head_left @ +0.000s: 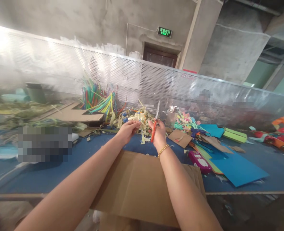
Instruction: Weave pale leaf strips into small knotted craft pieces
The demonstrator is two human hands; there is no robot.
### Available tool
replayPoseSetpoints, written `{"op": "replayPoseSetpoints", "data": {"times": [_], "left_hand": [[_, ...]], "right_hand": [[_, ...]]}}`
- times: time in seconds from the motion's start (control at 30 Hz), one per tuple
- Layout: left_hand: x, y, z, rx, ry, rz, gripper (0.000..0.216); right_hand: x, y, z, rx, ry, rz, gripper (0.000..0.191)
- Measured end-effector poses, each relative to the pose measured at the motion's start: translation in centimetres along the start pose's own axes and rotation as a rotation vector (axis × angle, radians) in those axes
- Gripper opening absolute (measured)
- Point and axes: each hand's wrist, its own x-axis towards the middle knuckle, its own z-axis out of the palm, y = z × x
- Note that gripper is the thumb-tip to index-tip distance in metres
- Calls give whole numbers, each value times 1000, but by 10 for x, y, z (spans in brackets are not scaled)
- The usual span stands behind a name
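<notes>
My right hand [159,132] is closed round the red handles of a pair of scissors [155,123], blades pointing up. A gold bracelet sits on that wrist. My left hand [128,129] pinches a pale yellow paper strip [135,118] just left of the blades. Both hands hover over a heap of yellowish paper scraps [142,120] on the blue table [67,163]. A brown cardboard sheet [142,186] lies under my forearms at the near edge.
Coloured straws [97,98] stand behind a cardboard piece [72,114] at the left. A clear bottle [172,116], paper flowers [186,122], blue paper sheets [235,165], a pink box [199,160] and toy cars [280,134] lie to the right. A perforated metal screen [156,80] backs the table.
</notes>
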Motion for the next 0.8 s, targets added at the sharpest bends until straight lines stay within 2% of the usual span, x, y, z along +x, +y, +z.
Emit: {"op": "replayPoseSetpoints", "data": {"times": [0.07, 0.17, 0.23, 0.33, 0.53, 0.8], "left_hand": [[4, 3, -6, -53, 91, 39, 34], [8, 7, -14, -94, 174, 112, 37], [10, 9, -17, -99, 211, 157, 37], [12, 10, -20, -77, 252, 195, 35], [17, 1, -21, -15, 292, 165, 28], [15, -7, -19, -17, 161, 79, 28]], "right_hand": [[-8, -13, -4, -52, -56, 48, 48], [-21, -30, -8, -190, -300, 230, 44], [-28, -34, -9, -307, -428, 318, 43], [-33, -33, -7, -453, -529, 365, 42], [-37, -24, 0, -480, -491, 377, 43], [-37, -20, 2, -445, -417, 351, 48]]}}
